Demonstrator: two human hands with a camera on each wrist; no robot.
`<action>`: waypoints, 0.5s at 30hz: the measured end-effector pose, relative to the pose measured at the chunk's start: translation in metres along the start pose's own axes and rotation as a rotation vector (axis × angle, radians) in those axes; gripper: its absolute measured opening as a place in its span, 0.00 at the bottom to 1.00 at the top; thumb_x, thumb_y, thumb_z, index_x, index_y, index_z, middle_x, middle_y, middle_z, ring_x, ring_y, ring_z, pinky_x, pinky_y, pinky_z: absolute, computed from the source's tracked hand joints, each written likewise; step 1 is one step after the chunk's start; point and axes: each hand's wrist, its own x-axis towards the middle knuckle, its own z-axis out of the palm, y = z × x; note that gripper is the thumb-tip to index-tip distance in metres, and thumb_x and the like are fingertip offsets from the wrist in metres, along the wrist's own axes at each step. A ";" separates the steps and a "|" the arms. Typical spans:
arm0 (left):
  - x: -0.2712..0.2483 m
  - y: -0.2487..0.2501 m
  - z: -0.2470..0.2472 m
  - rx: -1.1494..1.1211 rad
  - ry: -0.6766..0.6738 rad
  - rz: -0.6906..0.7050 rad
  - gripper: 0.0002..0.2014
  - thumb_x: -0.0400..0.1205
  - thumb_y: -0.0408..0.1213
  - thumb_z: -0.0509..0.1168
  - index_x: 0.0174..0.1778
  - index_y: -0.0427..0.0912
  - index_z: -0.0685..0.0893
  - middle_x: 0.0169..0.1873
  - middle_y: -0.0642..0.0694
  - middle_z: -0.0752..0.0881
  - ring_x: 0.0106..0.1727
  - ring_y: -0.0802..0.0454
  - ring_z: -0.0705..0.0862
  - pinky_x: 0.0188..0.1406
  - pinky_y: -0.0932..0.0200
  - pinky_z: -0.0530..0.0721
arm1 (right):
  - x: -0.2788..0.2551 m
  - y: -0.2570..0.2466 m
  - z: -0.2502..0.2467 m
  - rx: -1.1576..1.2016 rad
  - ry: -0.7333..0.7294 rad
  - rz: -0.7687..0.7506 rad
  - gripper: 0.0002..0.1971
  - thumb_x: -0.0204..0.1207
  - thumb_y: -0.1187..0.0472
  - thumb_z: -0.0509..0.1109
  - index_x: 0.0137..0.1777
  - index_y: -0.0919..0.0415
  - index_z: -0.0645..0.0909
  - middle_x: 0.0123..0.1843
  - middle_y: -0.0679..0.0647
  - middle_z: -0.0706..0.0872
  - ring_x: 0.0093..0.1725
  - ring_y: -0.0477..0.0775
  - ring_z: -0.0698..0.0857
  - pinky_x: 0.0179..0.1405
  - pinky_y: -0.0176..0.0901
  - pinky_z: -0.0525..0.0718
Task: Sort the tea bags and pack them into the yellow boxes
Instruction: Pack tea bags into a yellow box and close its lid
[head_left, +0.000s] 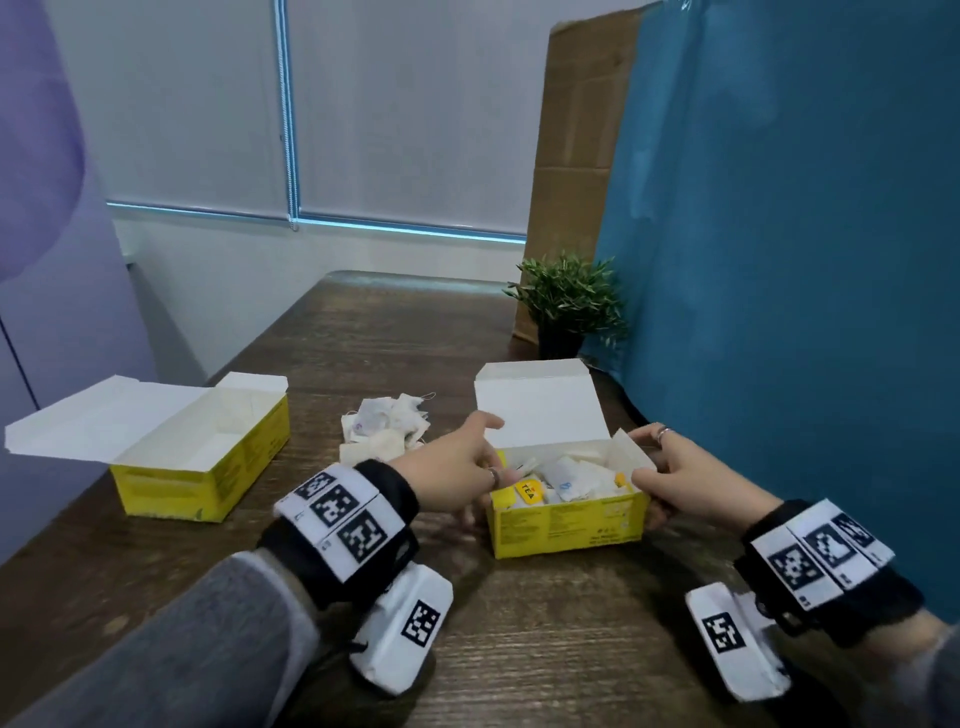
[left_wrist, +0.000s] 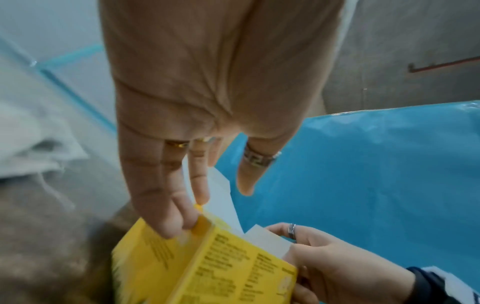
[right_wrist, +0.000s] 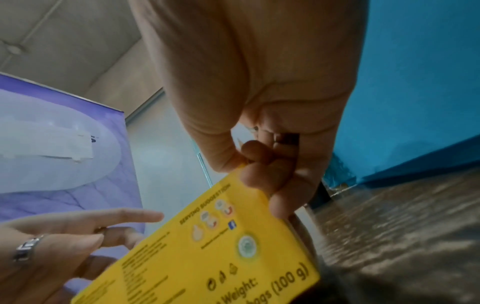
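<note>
My left fingertips were hidden behind the near yellow box (head_left: 566, 525), and both wrist views were blurred. My left hand (head_left: 452, 467) had straight fingers pressed against the box's left end; my right hand (head_left: 691, 478) curled round its right end, pinching the side flap. Between my hands, the box stood open on the desk (head_left: 545, 649), full of tea bags (head_left: 563, 480). Beyond my left hand lay a loose pile of tea bags (head_left: 387, 428); further left stood a second open yellow box (head_left: 202, 467), its contents unclear
</note>
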 end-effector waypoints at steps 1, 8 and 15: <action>0.005 0.001 0.003 -0.019 -0.023 0.010 0.25 0.82 0.33 0.62 0.74 0.42 0.62 0.42 0.53 0.78 0.38 0.50 0.82 0.36 0.54 0.85 | -0.001 0.004 -0.003 -0.027 0.002 0.004 0.12 0.78 0.71 0.60 0.58 0.57 0.70 0.40 0.61 0.88 0.24 0.56 0.82 0.22 0.38 0.81; 0.030 -0.004 0.009 -0.049 0.006 -0.042 0.25 0.78 0.28 0.67 0.68 0.40 0.65 0.39 0.51 0.77 0.29 0.55 0.77 0.32 0.62 0.79 | -0.001 0.019 -0.009 0.100 -0.141 0.012 0.12 0.86 0.61 0.55 0.65 0.63 0.69 0.26 0.55 0.77 0.23 0.50 0.83 0.23 0.38 0.79; 0.041 -0.012 0.004 -0.314 0.032 -0.097 0.55 0.73 0.19 0.69 0.81 0.48 0.34 0.37 0.47 0.78 0.32 0.50 0.79 0.21 0.64 0.80 | 0.020 0.027 -0.014 0.083 -0.262 0.077 0.45 0.68 0.64 0.78 0.80 0.58 0.54 0.17 0.45 0.72 0.19 0.42 0.75 0.19 0.31 0.74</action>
